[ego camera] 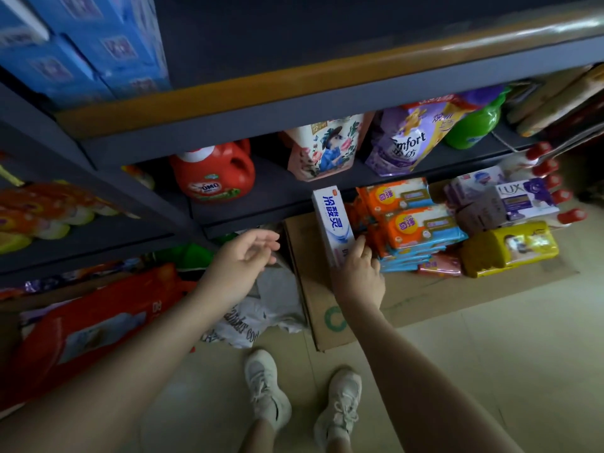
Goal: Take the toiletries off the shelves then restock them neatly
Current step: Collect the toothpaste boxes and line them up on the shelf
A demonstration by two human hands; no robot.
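Note:
My right hand [361, 273] grips the lower end of a white and blue toothpaste box [331, 220], held upright over a flattened cardboard sheet [307, 289] on the floor. Right of the box lie stacked orange and blue soap packs [411, 220], purple Lux soap boxes [519, 197] and a yellow pack [510, 248]. My left hand [243, 263] hovers with relaxed fingers below the dark shelf [261, 197], holding nothing. On that shelf stand a red OMO detergent jug [212, 171], a floral refill pouch [323, 152], a purple Comfort pouch [405, 142] and a green bottle [474, 122].
Blue cartons [81, 44] fill the upper shelf at the left. A red package [91, 328] and a crumpled white bag [261, 315] lie on the floor under the shelves. Red-capped bottles [549, 178] line the right. My two white shoes [304, 397] stand on the tiled floor.

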